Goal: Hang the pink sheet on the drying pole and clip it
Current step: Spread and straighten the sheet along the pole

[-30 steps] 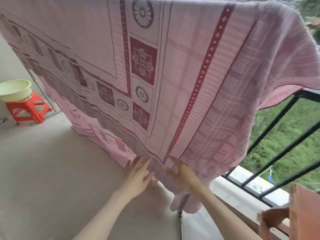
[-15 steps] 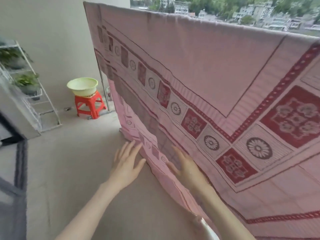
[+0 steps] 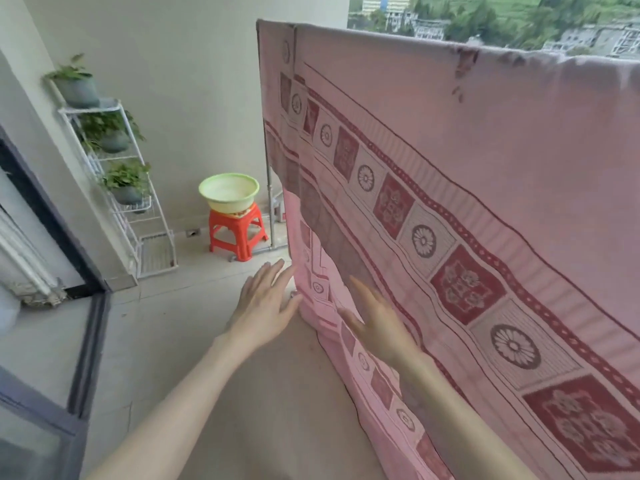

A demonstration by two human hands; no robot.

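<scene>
Pale concrete flooring (image 3: 166, 344) ran along a narrow balcony bounded by a plain wall, with distant buildings and green trees showing beyond. Against that wall stood a white wire plant rack (image 3: 138, 216) carrying potted greenery on its tiers, and just beside it a red plastic stool (image 3: 239, 233) bore a light green basin (image 3: 228, 192) on its seat.

The pink sheet (image 3: 467, 188), patterned with dark red squares and round flower motifs along a border band, hung draped over the drying pole (image 3: 398, 35), which lay hidden beneath the fold along the sheet's top edge. One metal upright of the rack showed at the sheet's far end. The cloth fell in two layers, the lower hem reaching close to the floor.

The left hand (image 3: 263, 303) was held flat with its fingers straight and slightly spread, its fingertips at the near vertical edge of the hanging cloth; whether they touched it could not be told. The right hand (image 3: 377, 323) lay flat against the sheet's lower part, fingers straight and close together, gripping nothing.
</scene>
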